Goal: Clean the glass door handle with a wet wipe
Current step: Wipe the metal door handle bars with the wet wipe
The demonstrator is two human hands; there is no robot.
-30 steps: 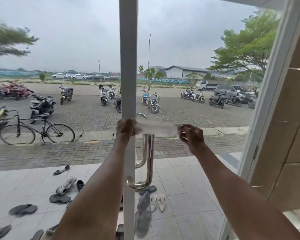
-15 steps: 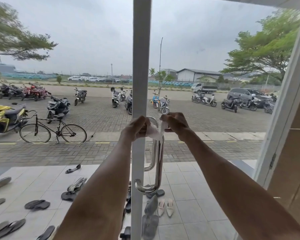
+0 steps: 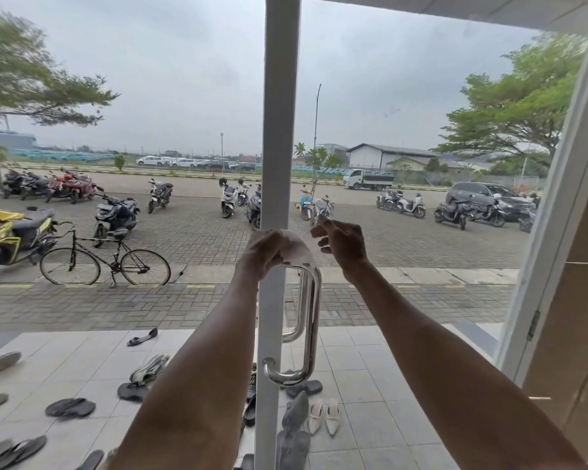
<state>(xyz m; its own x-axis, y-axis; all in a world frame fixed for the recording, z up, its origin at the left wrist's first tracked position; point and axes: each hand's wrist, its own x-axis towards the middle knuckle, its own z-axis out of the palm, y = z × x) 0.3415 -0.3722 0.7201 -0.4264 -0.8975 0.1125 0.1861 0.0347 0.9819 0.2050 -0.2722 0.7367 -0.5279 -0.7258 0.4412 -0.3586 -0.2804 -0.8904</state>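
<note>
A shiny steel D-shaped handle [image 3: 311,320] is fixed to the white frame of the glass door [image 3: 280,130]. A white wet wipe [image 3: 297,251] is draped over the handle's top bend. My left hand [image 3: 263,252] is closed on the wipe and presses it onto that bend. My right hand [image 3: 342,244] hovers just right of the wipe, fingers spread, holding nothing. A second matching handle [image 3: 299,310] shows through the glass on the outer side.
The door's right frame [image 3: 557,205] and a beige wall [image 3: 581,317] stand at the right. Through the glass lie several sandals and shoes [image 3: 146,368] on a tiled porch, then a bicycle [image 3: 104,262] and parked motorbikes.
Both hands held the wipe stretched out, then brought it together over the handle's top. My right hand has now let go and opened; the left keeps the wipe on the handle.
</note>
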